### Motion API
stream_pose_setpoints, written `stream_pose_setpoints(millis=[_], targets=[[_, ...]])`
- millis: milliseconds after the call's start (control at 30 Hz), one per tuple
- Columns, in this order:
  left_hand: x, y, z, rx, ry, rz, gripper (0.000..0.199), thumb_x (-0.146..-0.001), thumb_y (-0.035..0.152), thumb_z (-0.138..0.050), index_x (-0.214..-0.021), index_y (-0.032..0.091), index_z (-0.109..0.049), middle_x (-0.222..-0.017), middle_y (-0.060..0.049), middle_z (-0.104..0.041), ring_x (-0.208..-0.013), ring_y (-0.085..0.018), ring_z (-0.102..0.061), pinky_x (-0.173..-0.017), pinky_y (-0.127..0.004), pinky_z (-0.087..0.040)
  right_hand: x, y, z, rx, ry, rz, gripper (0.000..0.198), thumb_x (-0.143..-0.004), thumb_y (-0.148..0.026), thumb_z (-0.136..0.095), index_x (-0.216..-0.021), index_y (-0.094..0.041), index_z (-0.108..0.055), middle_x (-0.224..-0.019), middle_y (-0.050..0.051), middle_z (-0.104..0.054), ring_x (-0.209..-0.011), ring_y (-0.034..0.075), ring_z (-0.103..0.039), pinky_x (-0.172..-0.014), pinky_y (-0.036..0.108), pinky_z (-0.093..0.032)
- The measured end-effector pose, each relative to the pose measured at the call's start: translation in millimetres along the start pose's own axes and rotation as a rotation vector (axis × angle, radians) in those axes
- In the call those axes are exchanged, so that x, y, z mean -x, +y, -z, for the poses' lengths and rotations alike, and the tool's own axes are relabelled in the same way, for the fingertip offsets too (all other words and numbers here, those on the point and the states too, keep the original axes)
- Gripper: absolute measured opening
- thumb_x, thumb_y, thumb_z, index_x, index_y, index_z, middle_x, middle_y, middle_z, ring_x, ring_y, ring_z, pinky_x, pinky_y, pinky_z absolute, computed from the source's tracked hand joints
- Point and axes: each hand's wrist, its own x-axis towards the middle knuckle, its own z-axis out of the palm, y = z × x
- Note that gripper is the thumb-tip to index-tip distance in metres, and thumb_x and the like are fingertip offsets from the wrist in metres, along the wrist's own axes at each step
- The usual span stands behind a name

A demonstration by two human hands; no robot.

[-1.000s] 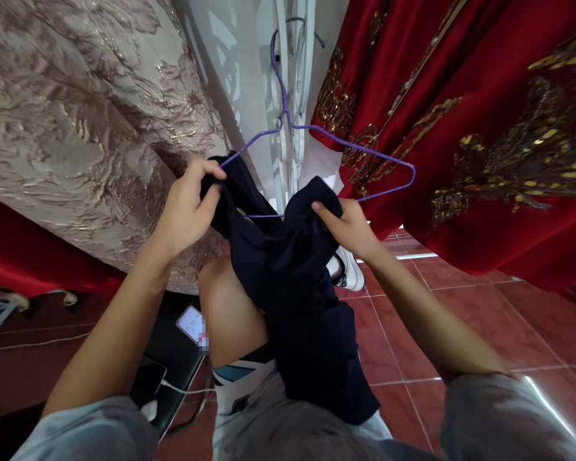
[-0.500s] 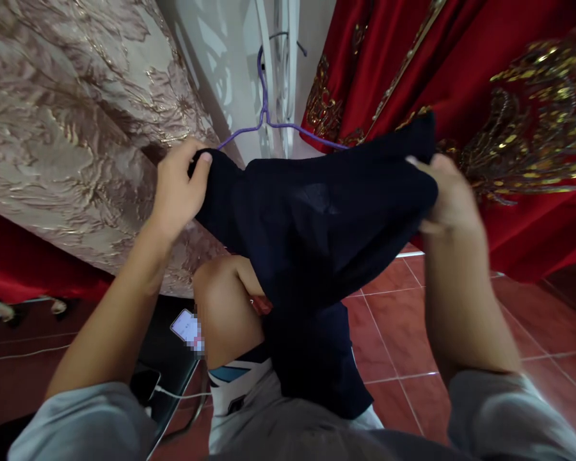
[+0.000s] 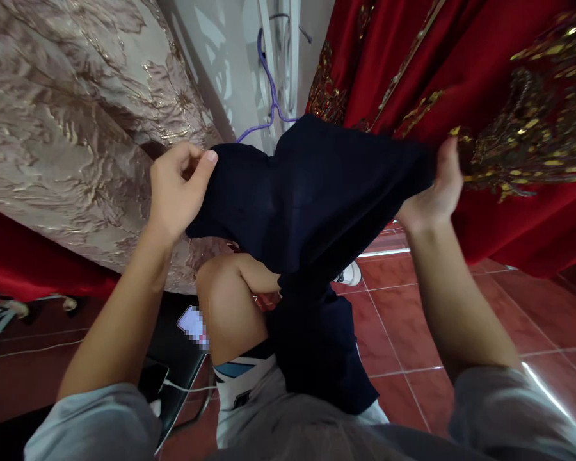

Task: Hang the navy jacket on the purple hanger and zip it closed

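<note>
Stretching wide: a dark navy garment (image 3: 307, 186), softly creased.
Left hand (image 3: 176, 189) pinches one edge; the garment covers the fingers of the right hand (image 3: 432, 198), grip unclear.

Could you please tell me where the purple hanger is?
In the head view, the purple hanger is at upper centre, left of the red cloth, its lower part hidden by the dark garment.

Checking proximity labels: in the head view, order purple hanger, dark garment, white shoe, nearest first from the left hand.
From the left hand:
1. Dark garment: touching it.
2. Purple hanger: up and right.
3. White shoe: lower right.
</note>
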Motion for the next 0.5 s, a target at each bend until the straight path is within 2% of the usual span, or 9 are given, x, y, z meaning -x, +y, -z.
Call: stream_pose_setpoints(millis=[67,133,200,267,300,367,433,467,500], targets=[[-5.7,4.4,-8.1,-0.03,-0.013,-0.03,0.034,-0.095,0.047,-0.076,-0.079,0.018,-0.067,-0.068,0.004,-0.052,-0.064,-0.01,-0.048,-0.072,-0.03,-0.041,-18.6,-18.5,5.0,-0.1,-0.033,0.016,0.071,-0.101,-0.062,-0.025,-0.088,-0.018,-0.079,-0.13,0.001,-0.073,-0.132,0.023,-0.062,-0.074,0.043,-0.047],[-13.2,8.5,-17.5,-0.007,-0.008,-0.03,0.023,-0.091,0.038,-0.08,-0.084,0.02,-0.07,-0.069,0.004,-0.056,-0.068,-0.012,-0.053,-0.075,-0.031,-0.043,-31.4,-39.1,-0.1,-0.071,-0.037,0.049,0.067,-0.101,-0.054,-0.026,-0.075,-0.016,-0.074,-0.137,-0.005,-0.067,-0.135,0.025,-0.058,-0.072,0.043,-0.044],[-19.2,8.8,-24.0,0.066,0.002,-0.012,0.014,-0.087,0.028,-0.082,-0.09,0.021,-0.071,-0.075,0.003,-0.064,-0.08,-0.016,-0.061,-0.083,-0.033,-0.048,-33.1,-55.4,-11.3,0.066,0.004,0.084,0.076,-0.102,-0.057,-0.02,-0.066,-0.013,-0.07,-0.134,-0.004,-0.069,-0.132,0.025,-0.061,-0.071,0.041,-0.045],[-20.6,5.0,-25.4,0.136,0.019,0.004,0.011,-0.083,0.02,-0.081,-0.089,0.022,-0.071,-0.084,0.001,-0.07,-0.094,-0.019,-0.066,-0.093,-0.035,-0.051,-23.0,-63.0,-22.4,0.199,-0.023,0.096,0.087,-0.101,-0.067,-0.013,-0.067,-0.013,-0.072,-0.124,-0.001,-0.075,-0.127,0.025,-0.065,-0.072,0.039,-0.049],[-19.1,2.7,-24.1,0.151,0.018,0.006,0.009,-0.083,0.018,-0.078,-0.087,0.022,-0.071,-0.088,0.0,-0.071,-0.097,-0.02,-0.067,-0.096,-0.036,-0.052,-14.6,-63.1,-26.8,0.222,-0.095,0.088,0.092,-0.099,-0.073,-0.01,-0.07,-0.013,-0.074,-0.118,0.002,-0.077,-0.124,0.024,-0.068,-0.074,0.038,-0.051],[-11.8,0.3,-19.2,0.164,-0.005,-0.012,0.008,-0.086,0.019,-0.073,-0.078,0.022,-0.072,-0.087,-0.001,-0.072,-0.093,-0.02,-0.068,-0.095,-0.037,-0.054,5.3,-56.5,-33.9,0.179,-0.353,0.04,0.094,-0.098,-0.079,-0.012,-0.078,-0.015,-0.078,-0.107,0.007,-0.08,-0.115,0.024,-0.072,-0.079,0.039,-0.056],[-1.4,5.0,-14.1,0.202,-0.093,-0.056,0.024,-0.089,0.025,-0.071,-0.065,0.022,-0.069,-0.086,-0.004,-0.072,-0.085,-0.02,-0.068,-0.094,-0.04,-0.057,24.6,-44.4,-42.5,0.154,-0.571,-0.015,0.074,-0.1,-0.074,-0.034,-0.098,-0.016,-0.081,-0.104,0.01,-0.079,-0.109,0.026,-0.074,-0.087,0.042,-0.06],[4.1,10.7,-12.8,0.232,-0.167,-0.084,0.032,-0.09,0.03,-0.071,-0.059,0.022,-0.067,-0.087,-0.005,-0.072,-0.084,-0.021,-0.068,-0.097,-0.043,-0.058,32.9,-37.7,-48.7,0.199,-0.605,-0.008,0.059,-0.099,-0.067,-0.048,-0.113,-0.018,-0.079,-0.109,0.011,-0.078,-0.11,0.027,-0.074,-0.093,0.046,-0.06],[9.4,18.5,-12.9,0.269,-0.254,-0.115,0.041,-0.092,0.037,-0.072,-0.055,0.022,-0.065,-0.088,-0.006,-0.073,-0.086,-0.022,-0.069,-0.102,-0.046,-0.057,40.1,-31.1,-56.4,0.277,-0.598,0.027,0.052,-0.095,-0.057,-0.062,-0.129,-0.019,-0.072,-0.12,0.013,-0.075,-0.117,0.03,-0.071,-0.1,0.05,-0.058]])
